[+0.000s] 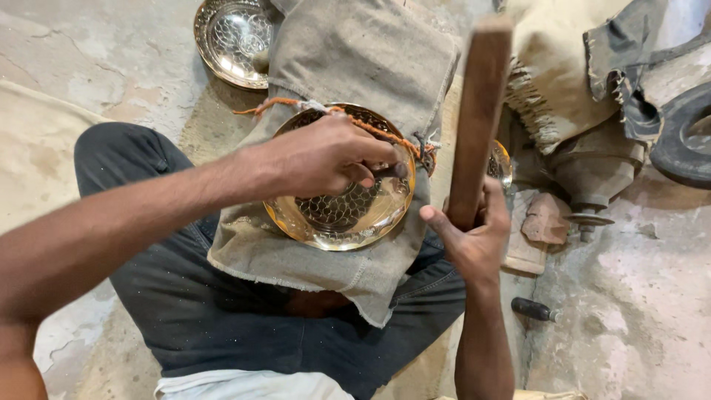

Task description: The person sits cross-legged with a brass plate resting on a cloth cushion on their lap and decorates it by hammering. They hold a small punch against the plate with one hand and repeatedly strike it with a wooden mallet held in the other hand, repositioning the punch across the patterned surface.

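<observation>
A shiny brass plate [370,218] with an engraved scale pattern rests on a burlap cloth [355,67] draped over my lap. My left hand [322,155] lies over the plate and grips a small dark metal punch [391,170], its tip down on the plate's surface. My right hand [474,237] is closed around the lower end of a thick wooden stick [478,111], which is raised upright just right of the plate. An orange cord [348,115] runs along the plate's top rim.
A second engraved brass plate [233,37] lies on the concrete floor at the top left. Another brass piece [500,164] peeks out behind the stick. A dark small tool [535,310] lies on the floor at right, near stone blocks, cloth and a tyre [685,137].
</observation>
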